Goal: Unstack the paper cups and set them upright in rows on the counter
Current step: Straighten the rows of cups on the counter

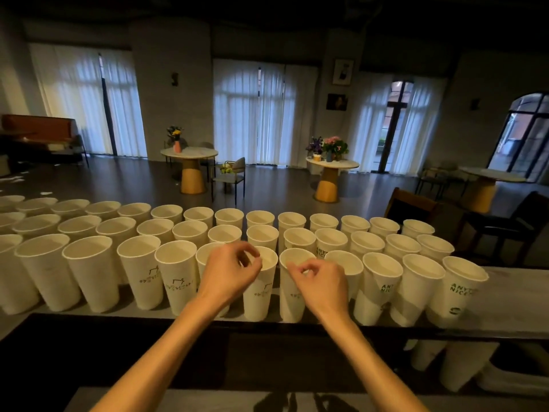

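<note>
Paper cups (89, 272) stand upright in three long rows across the counter (511, 295), mouths up, the rows running from the far left edge to a last cup near the right end. At the left the front row is evenly spaced and nothing touches it. Toward the middle, the left hand (230, 272) hovers over the rim of one front-row cup (261, 281), fingers curled with thumb and fingertips drawn close; whether they pinch the rim or only brush it cannot be told. Just beside it, the right hand (319, 279) sits over the neighbouring cup (292, 288), fingers likewise curled at its near rim, and again a firm hold cannot be confirmed. The hands are near each other but apart. The step looks like nudging these two cups into line; it would go best with light touches at the rim, keeping each cup vertical and clear of its neighbours. Further right, printed cups (457, 289) finish the row.
</note>
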A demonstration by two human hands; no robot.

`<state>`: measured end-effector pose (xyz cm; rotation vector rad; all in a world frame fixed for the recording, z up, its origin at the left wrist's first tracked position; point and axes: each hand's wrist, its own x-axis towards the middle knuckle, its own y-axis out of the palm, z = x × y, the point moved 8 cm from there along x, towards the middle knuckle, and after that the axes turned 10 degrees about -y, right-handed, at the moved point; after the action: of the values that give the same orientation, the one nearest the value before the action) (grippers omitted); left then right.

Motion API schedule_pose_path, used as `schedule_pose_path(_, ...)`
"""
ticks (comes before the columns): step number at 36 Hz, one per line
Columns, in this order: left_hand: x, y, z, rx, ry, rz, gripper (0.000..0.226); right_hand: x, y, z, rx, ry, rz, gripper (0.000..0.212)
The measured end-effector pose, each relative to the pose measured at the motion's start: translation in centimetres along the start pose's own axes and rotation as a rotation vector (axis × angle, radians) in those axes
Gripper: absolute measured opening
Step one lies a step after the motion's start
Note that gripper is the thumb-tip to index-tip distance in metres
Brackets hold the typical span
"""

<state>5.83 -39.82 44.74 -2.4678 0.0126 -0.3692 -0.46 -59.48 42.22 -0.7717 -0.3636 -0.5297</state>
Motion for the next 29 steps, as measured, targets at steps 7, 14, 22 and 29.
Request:
schedule_pose_path(7,9.2,-1.1,-1.6,0.343,0.267,0.027,0.016,8.2,0.8,0.9,-0.169,-0.043,0.043,0.016)
schedule_pose_path(14,14.0,3.0,-0.3,0.6,0.357,0.261,0.03,12.7,5.1,-1.7,-0.393,0.001,0.211,0.024)
schedule_pose_path(22,16.1,6.5,0.3,0.679,0.394,0.434,0.033,14.8,7.8,-2.9,-0.534,-0.005,0.36,0.027)
schedule_pose_path(29,15.8,7.8,-0.2,0.661,0.45,0.465,0.03,15.2,8.7,-3.1,-0.488,-0.037,0.381,0.02)
